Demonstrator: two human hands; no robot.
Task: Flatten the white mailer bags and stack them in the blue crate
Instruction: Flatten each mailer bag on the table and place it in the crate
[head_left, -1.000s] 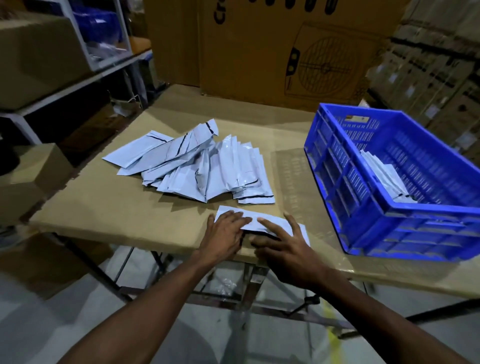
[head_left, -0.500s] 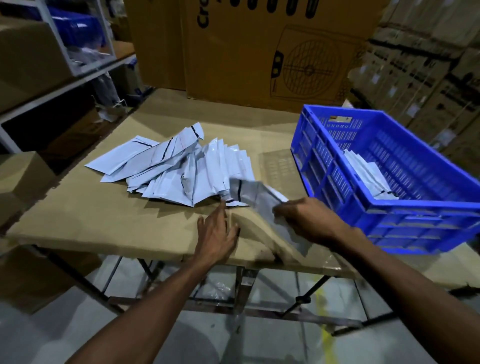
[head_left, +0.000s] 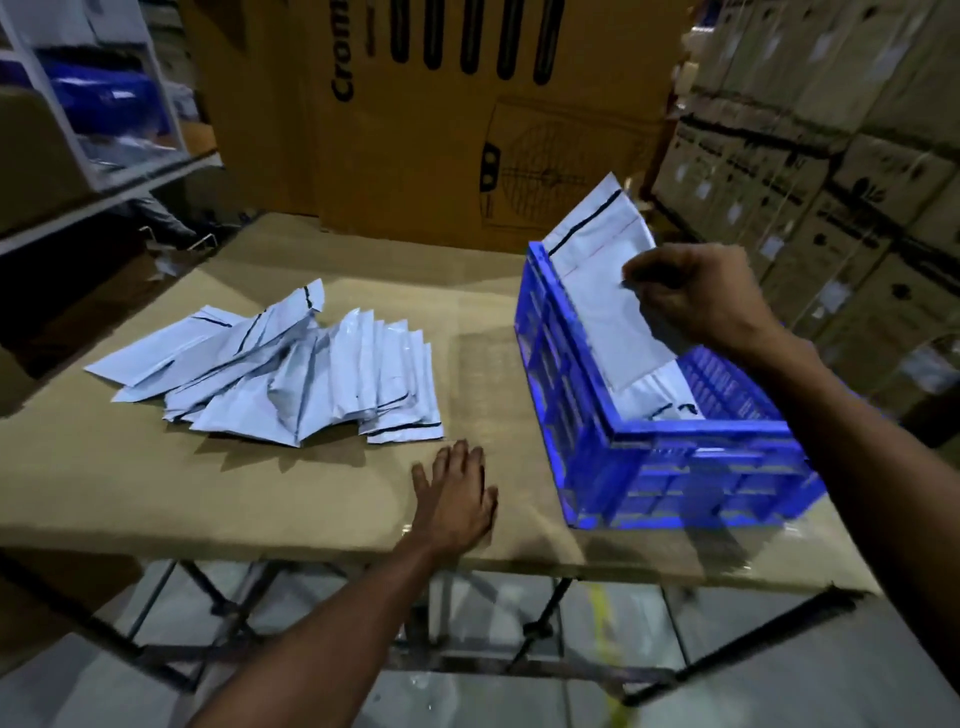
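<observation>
Surface: cardboard-covered table on a folding metal frame, over a pale tiled floor.
Room: stacked cartons at right, a large printed box behind, white shelving at left.
Loose mailer bags: fanned on the table's left half.
Blue crate: on the table's right, stacked bags inside.
Right hand: pinches one white mailer bag above the crate.
Left hand: flat on the table, fingers straight.

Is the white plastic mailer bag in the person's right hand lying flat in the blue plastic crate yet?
Not yet. The right hand pinches the white plastic mailer bag tilted above the blue plastic crate, its top edge above the rim.
</observation>
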